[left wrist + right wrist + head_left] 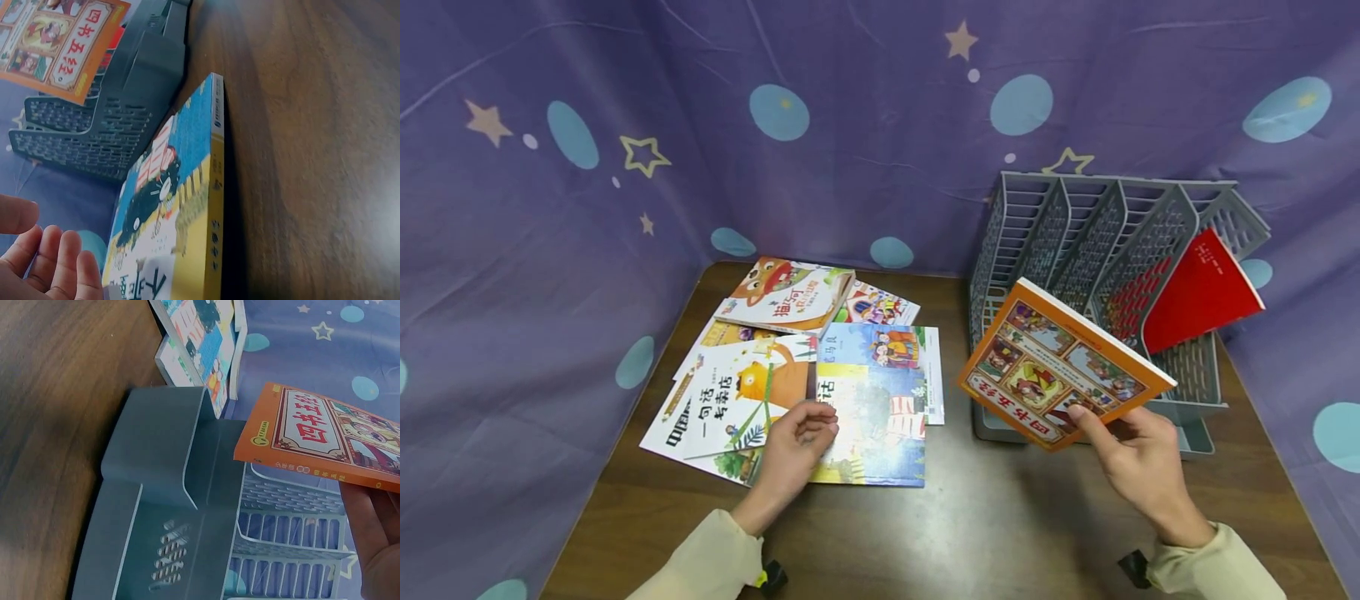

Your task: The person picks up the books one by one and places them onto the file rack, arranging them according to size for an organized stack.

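Note:
My right hand [1138, 467] grips an orange-bordered picture book [1037, 367] by its lower edge, thumb on the cover and fingers behind. The book is tilted in front of a grey file rack [153, 434], overlapping its front in the head view. In the right wrist view its orange spine shows. My left hand [797, 446] hovers over the spread books, fingers loosely curled with nothing in them. Closest to it lie a yellow-and-blue book [880, 442] and a white book with an orange animal [786, 375].
A red book [1202, 292] leans in the rack's right compartment. Behind the left hand, a thick book with a cartoon animal [797, 292] tops other overlapping books. A blue-topped book [876, 343] lies partly under the yellow-and-blue one. Purple patterned cloth [865, 167] surrounds the wooden table [880, 542].

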`<state>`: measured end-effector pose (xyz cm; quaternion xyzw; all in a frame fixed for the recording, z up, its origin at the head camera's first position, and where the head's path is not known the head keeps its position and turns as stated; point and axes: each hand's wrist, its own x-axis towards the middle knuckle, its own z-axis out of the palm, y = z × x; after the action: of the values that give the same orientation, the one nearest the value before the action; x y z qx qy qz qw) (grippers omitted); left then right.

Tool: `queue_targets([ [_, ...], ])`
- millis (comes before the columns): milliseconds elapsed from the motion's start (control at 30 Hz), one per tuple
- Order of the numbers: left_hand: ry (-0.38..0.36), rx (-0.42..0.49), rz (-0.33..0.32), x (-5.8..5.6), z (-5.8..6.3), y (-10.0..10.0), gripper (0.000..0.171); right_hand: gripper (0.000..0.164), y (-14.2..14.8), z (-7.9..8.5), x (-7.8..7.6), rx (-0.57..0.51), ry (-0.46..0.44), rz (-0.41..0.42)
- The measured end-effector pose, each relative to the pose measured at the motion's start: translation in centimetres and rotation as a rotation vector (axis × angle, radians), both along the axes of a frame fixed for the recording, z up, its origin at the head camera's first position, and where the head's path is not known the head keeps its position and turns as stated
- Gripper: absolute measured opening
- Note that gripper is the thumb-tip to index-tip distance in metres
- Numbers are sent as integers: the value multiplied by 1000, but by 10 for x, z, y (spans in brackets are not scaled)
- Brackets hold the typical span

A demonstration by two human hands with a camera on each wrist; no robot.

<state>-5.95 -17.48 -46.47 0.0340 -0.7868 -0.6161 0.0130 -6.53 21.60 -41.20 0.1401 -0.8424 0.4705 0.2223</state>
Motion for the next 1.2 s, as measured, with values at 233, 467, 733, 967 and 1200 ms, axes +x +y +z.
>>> queue_targets([
  [233,-46,-60,35,3,-5,-16,21,37,15,9,-1,-9,46,-45],
  [467,-67,-90,87,10,-8,-29,20,38,35,16,-3,-30,59,-115],
  [733,-67,-125,117,16,-7,-40,18,34,54,25,-12,-109,114,-161],
  [967,-94,-141,156,21,-10,-49,17,29,71,27,-15,-22,124,-244],
  [1200,-218,-150,224,23,-15,-49,16,33,90,27,-19,-10,115,-293],
])
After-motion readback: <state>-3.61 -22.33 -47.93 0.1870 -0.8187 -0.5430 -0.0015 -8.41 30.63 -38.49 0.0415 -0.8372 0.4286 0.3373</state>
